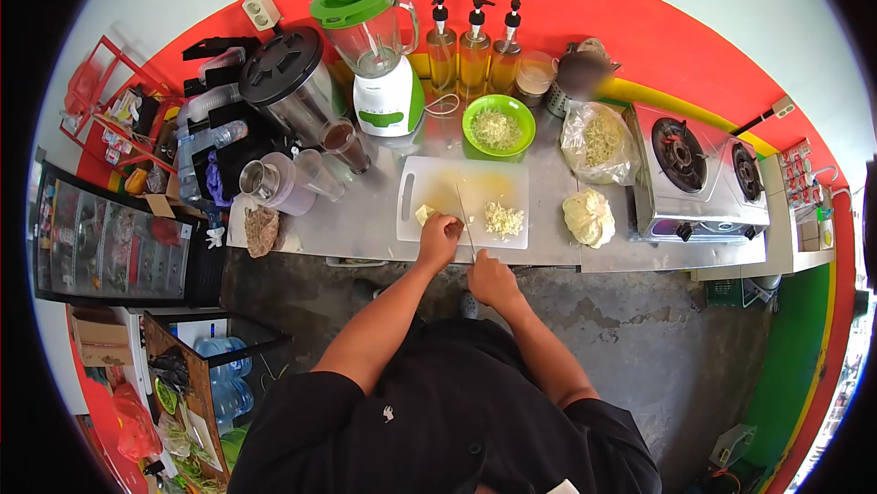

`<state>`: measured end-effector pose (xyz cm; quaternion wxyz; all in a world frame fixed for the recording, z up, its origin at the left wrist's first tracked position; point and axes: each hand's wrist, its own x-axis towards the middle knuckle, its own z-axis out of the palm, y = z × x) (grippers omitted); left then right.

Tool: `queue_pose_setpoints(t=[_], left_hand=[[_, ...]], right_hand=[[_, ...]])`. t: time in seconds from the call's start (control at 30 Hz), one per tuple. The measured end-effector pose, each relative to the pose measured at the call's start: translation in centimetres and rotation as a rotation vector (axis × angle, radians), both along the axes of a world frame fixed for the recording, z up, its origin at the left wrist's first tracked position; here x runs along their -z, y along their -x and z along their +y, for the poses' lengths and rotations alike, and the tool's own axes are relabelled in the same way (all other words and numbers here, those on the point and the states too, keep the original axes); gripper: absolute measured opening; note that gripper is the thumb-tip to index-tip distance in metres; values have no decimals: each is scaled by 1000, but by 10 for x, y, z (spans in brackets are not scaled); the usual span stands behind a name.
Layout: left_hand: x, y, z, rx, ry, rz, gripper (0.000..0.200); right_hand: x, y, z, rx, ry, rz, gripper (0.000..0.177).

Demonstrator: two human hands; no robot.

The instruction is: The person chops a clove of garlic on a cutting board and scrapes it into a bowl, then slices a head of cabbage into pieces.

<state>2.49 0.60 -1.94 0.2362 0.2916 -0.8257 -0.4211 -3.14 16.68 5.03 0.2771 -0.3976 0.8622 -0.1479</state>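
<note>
A white cutting board (420, 220) lies at the front edge of the metal counter. My right hand (493, 279) is closed round the handle of a knife (465, 220), whose blade points away across the board. Just left of the blade, my left hand (440, 236) rests on the board with its fingers bent together; what they press on is too small to name. Beside those fingers sits a pale yellowish piece (424, 214). A pile of chopped pale bits (503, 219) lies right of the blade. Behind the board, a green bowl (524, 133) holds shredded pale pieces.
A blender (388, 103) and pump bottles (474, 60) stand at the back. Right of the board are a plastic bag of shreds (598, 142), a whitish bundle (588, 218) and a gas stove (699, 206). Cups and a steel container (315, 110) stand left.
</note>
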Motion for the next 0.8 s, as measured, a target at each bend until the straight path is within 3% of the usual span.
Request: queue_pose_setpoints(t=[0.27, 0.5, 0.8], left_hand=[[-9, -2, 2, 4, -66, -11, 12], [-9, -2, 3, -1, -105, 36, 9], [-7, -4, 3, -4, -98, 15, 11]], right_hand=[[29, -13, -3, 75, 56, -51, 36], [-2, -6, 0, 10, 37, 0, 35], [16, -7, -8, 105, 42, -10, 34]])
